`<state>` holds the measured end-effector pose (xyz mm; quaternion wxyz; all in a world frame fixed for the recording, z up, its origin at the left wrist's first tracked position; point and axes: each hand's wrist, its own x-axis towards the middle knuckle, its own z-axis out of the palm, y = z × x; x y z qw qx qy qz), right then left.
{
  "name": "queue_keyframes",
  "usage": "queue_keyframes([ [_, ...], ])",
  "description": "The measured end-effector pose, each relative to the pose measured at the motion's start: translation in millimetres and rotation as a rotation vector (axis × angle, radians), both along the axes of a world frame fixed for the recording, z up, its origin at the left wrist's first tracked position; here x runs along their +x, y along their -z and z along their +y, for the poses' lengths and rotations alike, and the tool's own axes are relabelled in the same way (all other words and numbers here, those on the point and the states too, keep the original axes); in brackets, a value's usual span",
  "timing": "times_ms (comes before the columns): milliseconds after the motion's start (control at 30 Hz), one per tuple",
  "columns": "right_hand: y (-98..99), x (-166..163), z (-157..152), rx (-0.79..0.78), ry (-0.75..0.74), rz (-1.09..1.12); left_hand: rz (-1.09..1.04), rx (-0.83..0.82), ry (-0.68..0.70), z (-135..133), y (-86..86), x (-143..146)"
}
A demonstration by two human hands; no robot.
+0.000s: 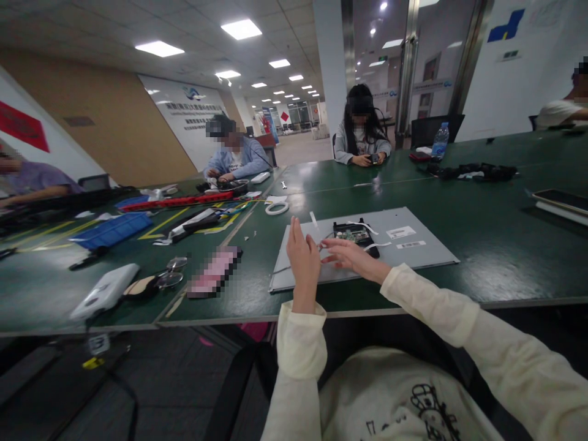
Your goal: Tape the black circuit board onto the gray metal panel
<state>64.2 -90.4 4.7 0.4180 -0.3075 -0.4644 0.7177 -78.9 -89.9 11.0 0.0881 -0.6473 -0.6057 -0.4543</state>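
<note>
A grey flat panel [413,254] lies face down on the green table [496,233] in front of me, with a small circuit board [353,234], white ribbon cables and two white labels on its back. My left hand [301,260] stands upright over the panel's left part, fingers together and stretched up, holding nothing that I can see. My right hand [351,257] reaches in from the right, fingers extended toward the left hand, just in front of the circuit board. Both sleeves are cream coloured.
To the left lie a pink object [214,271], a white device [106,291], a blue tray [113,229], a long red strip [177,201] and a tape roll [277,208]. A water bottle [440,141] and black items stand far right. Several other people sit around the tables.
</note>
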Motion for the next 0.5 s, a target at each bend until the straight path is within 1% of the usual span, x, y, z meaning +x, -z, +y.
queue_keyframes([
  [67, 5.6, -1, 3, -0.132, -0.036, 0.053, 0.012, -0.009, 0.019, 2, 1.4, 0],
  [167, 11.3, 0, 9, -0.239, -0.037, 0.136, 0.124, -0.15, 0.036, 4, 6.5, 1],
  [300, 9.7, -1, 11, -0.244, -0.057, 0.152, 0.326, -0.387, 0.035, 3, 14.2, 5],
  [400, 6.9, -1, 8, -0.229, -0.071, 0.148, 0.417, -0.497, 0.056, -1, 16.8, 5],
  [500, 7.2, -1, 7, -0.213, -0.083, 0.147, 0.459, -0.59, 0.078, -3, 15.4, 3],
])
